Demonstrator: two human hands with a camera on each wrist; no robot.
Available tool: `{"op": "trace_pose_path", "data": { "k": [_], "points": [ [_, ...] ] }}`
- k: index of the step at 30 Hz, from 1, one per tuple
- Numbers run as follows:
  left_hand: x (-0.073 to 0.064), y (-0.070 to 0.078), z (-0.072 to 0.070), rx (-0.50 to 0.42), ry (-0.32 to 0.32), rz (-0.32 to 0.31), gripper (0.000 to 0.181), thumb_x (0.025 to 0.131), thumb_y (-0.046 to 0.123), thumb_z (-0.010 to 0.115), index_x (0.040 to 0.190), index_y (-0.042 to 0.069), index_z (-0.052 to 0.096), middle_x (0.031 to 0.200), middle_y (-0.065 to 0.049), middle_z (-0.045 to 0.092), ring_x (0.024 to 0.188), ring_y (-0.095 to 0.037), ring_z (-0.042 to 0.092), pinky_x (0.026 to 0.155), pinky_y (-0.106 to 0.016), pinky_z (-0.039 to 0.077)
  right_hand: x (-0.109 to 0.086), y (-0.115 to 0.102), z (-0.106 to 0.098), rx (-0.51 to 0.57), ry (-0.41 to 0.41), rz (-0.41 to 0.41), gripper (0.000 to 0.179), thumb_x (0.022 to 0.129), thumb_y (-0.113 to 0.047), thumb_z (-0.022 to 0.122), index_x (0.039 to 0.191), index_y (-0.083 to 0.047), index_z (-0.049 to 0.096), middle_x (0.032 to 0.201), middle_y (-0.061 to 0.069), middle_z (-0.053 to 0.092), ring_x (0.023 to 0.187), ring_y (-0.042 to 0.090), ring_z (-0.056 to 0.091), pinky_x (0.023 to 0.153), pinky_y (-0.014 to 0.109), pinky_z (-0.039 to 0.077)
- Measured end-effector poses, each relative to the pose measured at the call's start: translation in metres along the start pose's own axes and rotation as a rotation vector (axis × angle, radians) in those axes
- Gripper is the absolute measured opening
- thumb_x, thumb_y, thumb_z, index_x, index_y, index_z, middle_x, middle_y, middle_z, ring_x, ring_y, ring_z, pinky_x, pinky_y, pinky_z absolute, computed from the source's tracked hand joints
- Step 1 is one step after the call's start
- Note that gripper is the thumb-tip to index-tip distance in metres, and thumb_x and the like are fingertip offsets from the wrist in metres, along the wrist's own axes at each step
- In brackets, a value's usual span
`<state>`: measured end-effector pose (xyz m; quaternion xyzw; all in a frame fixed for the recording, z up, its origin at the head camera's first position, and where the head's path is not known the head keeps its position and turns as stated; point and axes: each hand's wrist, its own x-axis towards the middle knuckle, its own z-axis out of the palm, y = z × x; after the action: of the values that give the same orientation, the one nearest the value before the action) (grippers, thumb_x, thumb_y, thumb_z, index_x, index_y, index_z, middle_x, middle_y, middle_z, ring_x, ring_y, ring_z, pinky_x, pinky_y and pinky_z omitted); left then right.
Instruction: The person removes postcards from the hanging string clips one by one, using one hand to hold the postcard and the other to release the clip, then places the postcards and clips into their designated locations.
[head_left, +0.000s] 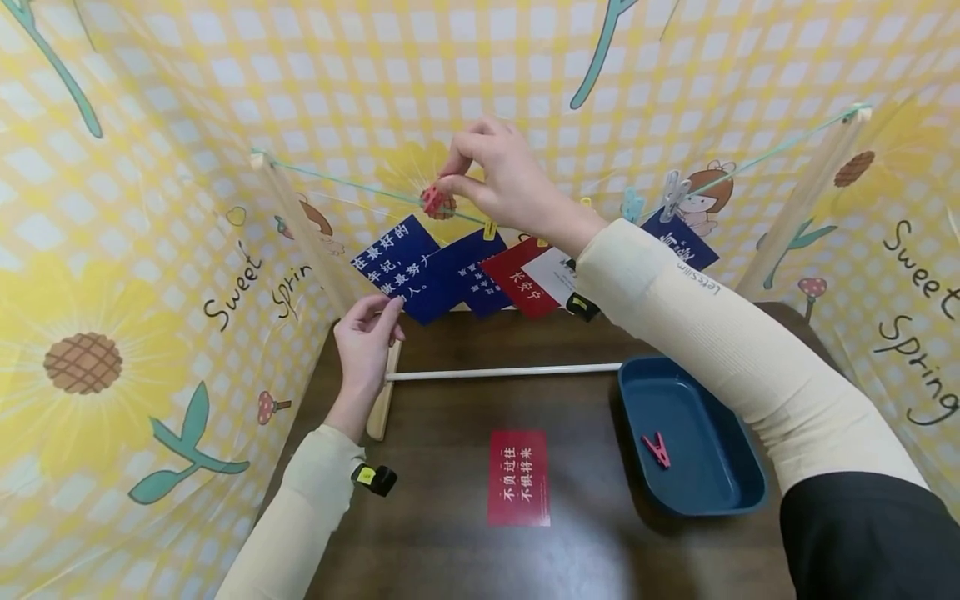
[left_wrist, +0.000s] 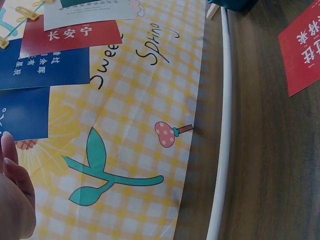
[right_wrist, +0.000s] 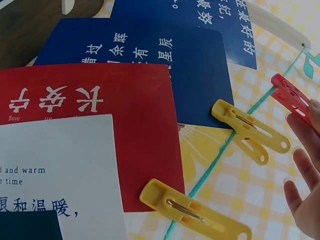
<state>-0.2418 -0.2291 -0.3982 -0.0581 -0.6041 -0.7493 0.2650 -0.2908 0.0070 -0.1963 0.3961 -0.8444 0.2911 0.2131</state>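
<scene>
My right hand [head_left: 502, 167] pinches a red clothespin [right_wrist: 292, 97] between thumb and fingers, its nose end right at the green string [right_wrist: 220, 155]. Lower left, my left hand [head_left: 367, 333] holds a dark blue card with white writing [head_left: 401, 242] at its lower edge, thumb and fingers close together. The card hangs tilted, its top corner a little below the red clothespin and apart from it. Beside it, another blue card [right_wrist: 200, 75] hangs from a yellow clothespin [right_wrist: 250, 127]. A red card [right_wrist: 145, 140] and a white card [right_wrist: 75, 150] follow along the string.
A wooden post [head_left: 300, 225] and another post [head_left: 802, 200] carry the string. A white rod [head_left: 502, 372] runs low between them. A blue tray [head_left: 720, 450] holds a red clothespin [head_left: 656, 450]. One red card [head_left: 519, 500] lies on the brown table [head_left: 420, 517]. Checked cloth surrounds everything.
</scene>
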Motion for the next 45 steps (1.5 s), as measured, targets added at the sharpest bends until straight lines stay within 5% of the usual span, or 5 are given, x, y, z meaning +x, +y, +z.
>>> {"op": "trace_pose_path", "data": {
  "k": [14, 19, 45],
  "points": [
    [-0.006, 0.002, -0.010, -0.031, 0.018, -0.029, 0.012, 0.093, -0.007, 0.073, 0.086, 0.003, 0.072, 0.077, -0.005, 0.072, 0.044, -0.008, 0.056, 0.046, -0.017, 0.043, -0.006, -0.002, 0.000, 0.010, 0.024, -0.029, 0.018, 0.100, -0.021, 0.072, 0.102, -0.003, 0.071, 0.103, 0.008, 0.069, 0.114, 0.024, 0.052, 0.114, 0.035, 0.028],
    [-0.006, 0.003, -0.011, -0.043, 0.025, -0.029, 0.014, 0.092, -0.007, 0.075, 0.085, 0.006, 0.073, 0.077, -0.007, 0.073, 0.044, -0.009, 0.055, 0.046, -0.017, 0.043, -0.012, -0.001, -0.002, 0.009, 0.027, -0.017, 0.020, 0.099, -0.023, 0.073, 0.104, -0.003, 0.072, 0.104, 0.008, 0.068, 0.111, 0.024, 0.051, 0.104, 0.034, 0.032],
    [-0.015, 0.009, -0.029, 0.007, 0.034, -0.041, 0.014, 0.094, -0.006, 0.073, 0.087, 0.007, 0.073, 0.077, 0.000, 0.073, 0.045, -0.007, 0.056, 0.047, -0.017, 0.045, -0.043, 0.010, -0.010, 0.017, 0.093, -0.059, 0.019, 0.097, -0.022, 0.076, 0.102, -0.004, 0.071, 0.098, 0.009, 0.067, 0.105, 0.026, 0.051, 0.101, 0.040, 0.028]
  ]
}}
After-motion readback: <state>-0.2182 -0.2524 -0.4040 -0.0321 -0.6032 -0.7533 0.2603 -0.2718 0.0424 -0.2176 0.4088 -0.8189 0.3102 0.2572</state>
